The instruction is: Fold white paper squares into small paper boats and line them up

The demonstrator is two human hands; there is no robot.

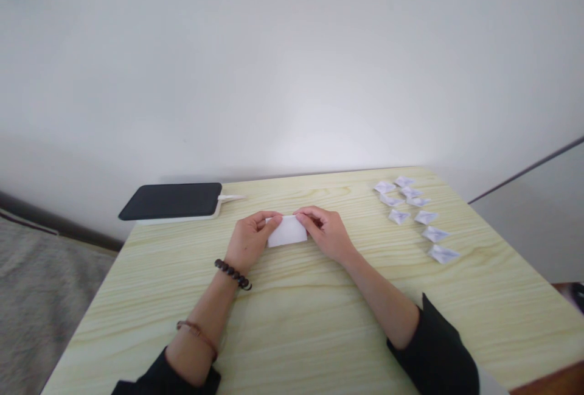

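A small white piece of paper [287,232] is held just above or on the table in front of me; I cannot tell if it touches the wood. My left hand [250,237] pinches its upper left corner between thumb and fingers. At the upper right corner, my right hand [327,234] has the same sort of pinch. The paper's top edge runs straight between both thumbs, and its lower part hangs toward me. Off to the right lie several small folded paper boats [426,217], white and pointed at the ends.
The light wood-grain table [292,334] stands against a white wall [292,66]. At the back left rests a black-topped device with a white side [173,201], a white cable [232,198] plugged into its right end. Grey carpet [50,297] shows at the left.
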